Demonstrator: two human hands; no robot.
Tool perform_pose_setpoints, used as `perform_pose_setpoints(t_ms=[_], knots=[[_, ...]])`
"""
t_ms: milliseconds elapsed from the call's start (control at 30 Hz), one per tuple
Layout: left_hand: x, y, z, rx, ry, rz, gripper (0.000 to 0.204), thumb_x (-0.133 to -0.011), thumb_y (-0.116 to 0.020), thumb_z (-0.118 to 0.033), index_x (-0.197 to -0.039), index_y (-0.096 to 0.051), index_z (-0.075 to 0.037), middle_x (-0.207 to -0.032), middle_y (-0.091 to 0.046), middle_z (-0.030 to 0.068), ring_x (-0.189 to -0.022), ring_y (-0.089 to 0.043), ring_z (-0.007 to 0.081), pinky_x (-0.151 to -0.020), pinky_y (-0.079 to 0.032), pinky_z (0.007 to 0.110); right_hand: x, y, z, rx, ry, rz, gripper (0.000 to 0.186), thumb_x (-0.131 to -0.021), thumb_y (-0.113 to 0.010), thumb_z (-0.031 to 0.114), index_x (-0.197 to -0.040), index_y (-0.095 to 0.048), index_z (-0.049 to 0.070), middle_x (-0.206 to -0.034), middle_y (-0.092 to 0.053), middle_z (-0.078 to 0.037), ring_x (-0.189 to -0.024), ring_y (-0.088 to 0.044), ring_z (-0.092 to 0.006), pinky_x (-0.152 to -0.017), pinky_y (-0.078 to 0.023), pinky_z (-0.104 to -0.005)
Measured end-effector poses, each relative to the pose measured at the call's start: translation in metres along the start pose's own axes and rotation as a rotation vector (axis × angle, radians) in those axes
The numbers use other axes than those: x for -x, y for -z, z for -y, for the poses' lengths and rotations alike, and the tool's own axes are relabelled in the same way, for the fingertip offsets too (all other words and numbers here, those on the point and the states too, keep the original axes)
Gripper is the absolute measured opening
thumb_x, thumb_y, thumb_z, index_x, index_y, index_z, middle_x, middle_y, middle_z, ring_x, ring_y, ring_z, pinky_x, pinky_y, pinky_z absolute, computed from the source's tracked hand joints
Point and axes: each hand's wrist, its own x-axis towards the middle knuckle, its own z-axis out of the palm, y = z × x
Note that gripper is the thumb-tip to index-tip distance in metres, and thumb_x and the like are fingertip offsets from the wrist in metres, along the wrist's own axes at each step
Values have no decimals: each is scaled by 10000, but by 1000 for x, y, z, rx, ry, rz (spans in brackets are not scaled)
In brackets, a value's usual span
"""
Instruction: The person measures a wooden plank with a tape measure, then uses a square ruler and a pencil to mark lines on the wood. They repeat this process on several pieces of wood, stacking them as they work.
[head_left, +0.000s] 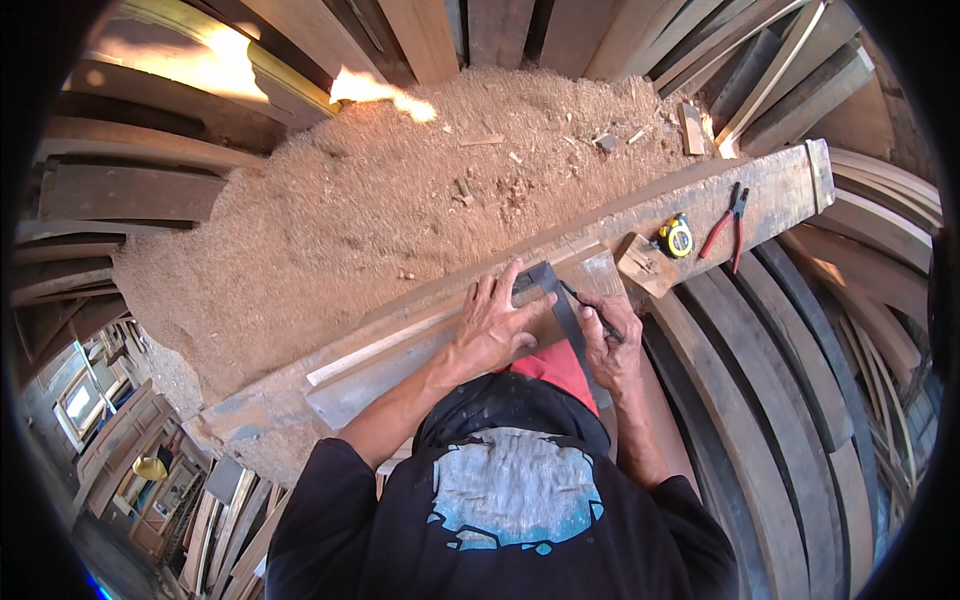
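Note:
A pale wooden strip [375, 352] lies along a long plank bench [240, 408] in front of me. Across it rests a dark L-shaped try square [566, 318], its corner at the strip's far edge. My left hand [492, 322] holds the square against the wood, fingers spread over it and index fingertip on its blade. My right hand [612, 335] is closed around a thin dark pencil-like marking tool [572, 292], its tip beside the square's edge. The tool's exact kind is hard to make out.
On the bench to the right lie a small wood block [648, 265], a yellow tape measure [676, 236] and red-handled pliers [735, 225]. Sawdust [400, 210] covers the ground beyond. Stacked boards [760, 400] stand close on the right; more timber [130, 190] rings the far side.

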Motion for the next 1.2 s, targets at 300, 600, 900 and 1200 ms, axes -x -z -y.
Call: perform_pose_setpoints(t_ms=[300,600,900,1200], knots=[[1,-4,3,33,10,5,875,-665,-976,-284,-1471,-650,-385,-1648,-326,271,-1343,-464,452,-1111,-453,549,41,37,-16,90,-41,109,129,-930,-649,63,-988,-740,-8,-796,-638,-185,-797,-632,-372,-757,-497,-469],[0,-2,2,18,7,-2,871,-673,-976,-288,-1471,-644,-394,-1644,-328,258,-1332,-471,445,-1117,-448,551,40,32,-21,116,-75,83,155,-987,-618,107,-938,-683,-25,-822,-643,-194,-775,-648,-365,-729,-511,-452],[7,4,13,61,-21,14,796,-726,-954,-316,-1459,-651,-394,-1631,-360,241,-1339,-480,459,-1112,-451,567,20,-16,-18,110,-40,20,68,-968,-667,58,-1010,-666,5,-870,-628,-196,-793,-628,-409,-723,-505,-502],[13,6,10,18,15,26,758,-711,-956,-331,-1419,-686,-368,-1642,-344,257,-1326,-485,451,-1081,-449,579,12,-48,-13,244,77,13,299,-865,-802,75,-1150,-717,40,-917,-620,-164,-879,-614,-374,-776,-500,-473]])
